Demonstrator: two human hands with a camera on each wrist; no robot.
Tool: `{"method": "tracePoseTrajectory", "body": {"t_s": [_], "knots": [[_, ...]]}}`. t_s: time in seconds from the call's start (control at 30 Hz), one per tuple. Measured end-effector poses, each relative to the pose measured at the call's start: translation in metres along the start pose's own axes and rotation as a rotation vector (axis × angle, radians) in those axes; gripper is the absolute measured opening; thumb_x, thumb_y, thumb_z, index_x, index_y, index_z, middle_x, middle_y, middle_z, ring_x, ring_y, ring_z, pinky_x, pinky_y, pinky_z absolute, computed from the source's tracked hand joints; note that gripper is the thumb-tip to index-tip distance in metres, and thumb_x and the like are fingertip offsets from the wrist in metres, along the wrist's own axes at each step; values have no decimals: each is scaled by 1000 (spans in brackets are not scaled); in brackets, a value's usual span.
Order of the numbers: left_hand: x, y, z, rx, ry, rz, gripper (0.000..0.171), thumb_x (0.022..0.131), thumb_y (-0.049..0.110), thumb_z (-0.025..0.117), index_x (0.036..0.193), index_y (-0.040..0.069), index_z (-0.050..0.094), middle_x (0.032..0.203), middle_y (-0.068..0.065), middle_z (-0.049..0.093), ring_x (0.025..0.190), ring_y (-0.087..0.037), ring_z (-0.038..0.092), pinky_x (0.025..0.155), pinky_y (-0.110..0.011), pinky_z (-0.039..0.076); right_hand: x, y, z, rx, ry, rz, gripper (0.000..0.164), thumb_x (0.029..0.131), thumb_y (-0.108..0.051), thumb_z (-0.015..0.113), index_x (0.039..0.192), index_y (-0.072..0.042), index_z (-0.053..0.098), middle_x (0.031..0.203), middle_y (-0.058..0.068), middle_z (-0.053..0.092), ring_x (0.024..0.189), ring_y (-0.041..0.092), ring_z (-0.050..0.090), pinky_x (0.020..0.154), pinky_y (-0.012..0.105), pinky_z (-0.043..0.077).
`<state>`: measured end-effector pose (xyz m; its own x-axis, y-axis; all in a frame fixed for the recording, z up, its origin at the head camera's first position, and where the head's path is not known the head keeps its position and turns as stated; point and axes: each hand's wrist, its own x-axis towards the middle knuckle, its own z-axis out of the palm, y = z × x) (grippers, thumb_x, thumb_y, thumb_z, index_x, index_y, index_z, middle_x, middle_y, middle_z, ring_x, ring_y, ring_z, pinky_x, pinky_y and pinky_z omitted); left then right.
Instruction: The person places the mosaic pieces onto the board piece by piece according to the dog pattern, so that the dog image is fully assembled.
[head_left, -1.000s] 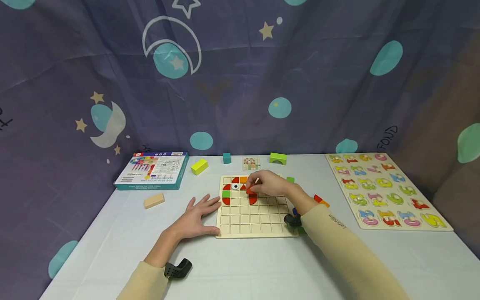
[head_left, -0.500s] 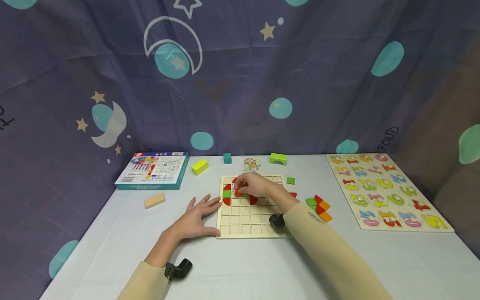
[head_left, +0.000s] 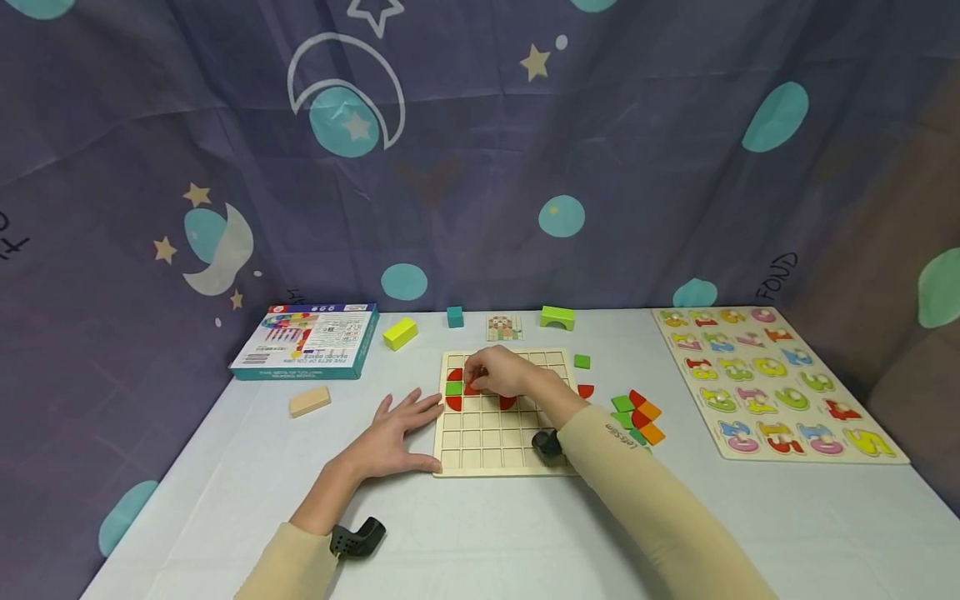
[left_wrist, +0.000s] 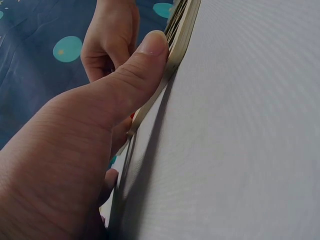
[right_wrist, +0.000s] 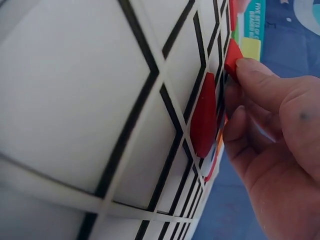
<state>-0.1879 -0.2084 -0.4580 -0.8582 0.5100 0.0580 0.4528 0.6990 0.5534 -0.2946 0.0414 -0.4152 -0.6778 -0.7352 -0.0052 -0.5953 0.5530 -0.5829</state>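
Note:
A wooden grid board lies on the table with several flat coloured tiles set in its upper left squares. My right hand is over that area, thumb and finger pinching a red tile at the grid. The tile's exact shape is partly covered by the fingers. A green square tile sits just left of it, and a red quarter-round tile lies nearer the wrist camera. With fingers spread, my left hand rests at the board's left edge, its thumb touching the rim.
Loose red, green and orange tiles lie right of the board. Behind it are a pattern card, a green arch block, a teal cube and a yellow block. A box stands left, a number puzzle right.
My right hand has moved left across the board with the red tile, bringing it near the green tile. Loose tiles on the right have come into view. The left hand has stayed put.

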Motion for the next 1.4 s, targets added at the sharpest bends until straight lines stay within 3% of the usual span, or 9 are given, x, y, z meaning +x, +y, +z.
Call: {"method": "tracePoseTrajectory", "body": {"t_s": [0.27, 0.53, 0.7, 0.97, 1.13, 1.4], "knots": [[-1, -1, 0, 6, -1, -4, 96, 74, 58, 84, 150, 11, 51, 159, 0, 38, 153, -29, 15, 117, -62, -2, -4, 0, -1, -57, 10, -10, 11, 93, 1, 70, 100, -6, 75, 93, 0, 63, 87, 13, 58, 81, 26, 52], [0, 2, 0, 0, 3, -3, 95, 74, 60, 83, 149, 12, 52, 159, 0, 39, 152, -29, 16, 117, -63, -2, -20, 6, -11, 56, 39, 47, 12, 93, -12, 74, 104, -7, 72, 91, -3, 64, 83, 14, 57, 78, 31, 50], [0, 2, 0, 1, 0, -12, 95, 73, 60, 84, 150, 13, 52, 159, 1, 38, 153, -28, 15, 118, -62, -2, -36, 13, -19, 66, 51, 74, 21, 93, -20, 75, 110, -7, 71, 95, 0, 63, 85, 17, 56, 78, 34, 49], [-1, 2, 0, -2, 6, -10, 95, 73, 57, 85, 150, 13, 51, 160, 1, 38, 153, -28, 15, 118, -60, -3, -68, 23, -31, 108, 87, 74, 38, 94, -28, 72, 123, -4, 67, 118, 11, 63, 108, 29, 59, 91, 43, 51], [-2, 1, 0, -1, 5, -2, 95, 74, 58, 84, 150, 13, 50, 160, 1, 38, 153, -28, 14, 118, -61, -3, -89, 33, -36, 117, 108, 92, 41, 96, -34, 69, 125, -6, 66, 121, 11, 61, 112, 31, 57, 95, 48, 49], [-2, 0, 0, -3, 2, 2, 94, 74, 58, 84, 150, 13, 50, 160, 1, 37, 153, -28, 14, 118, -61, -4, -116, 49, -43, 81, 145, 89, 37, 97, -28, 69, 125, -4, 68, 122, 13, 62, 115, 35, 54, 101, 57, 42]]}}
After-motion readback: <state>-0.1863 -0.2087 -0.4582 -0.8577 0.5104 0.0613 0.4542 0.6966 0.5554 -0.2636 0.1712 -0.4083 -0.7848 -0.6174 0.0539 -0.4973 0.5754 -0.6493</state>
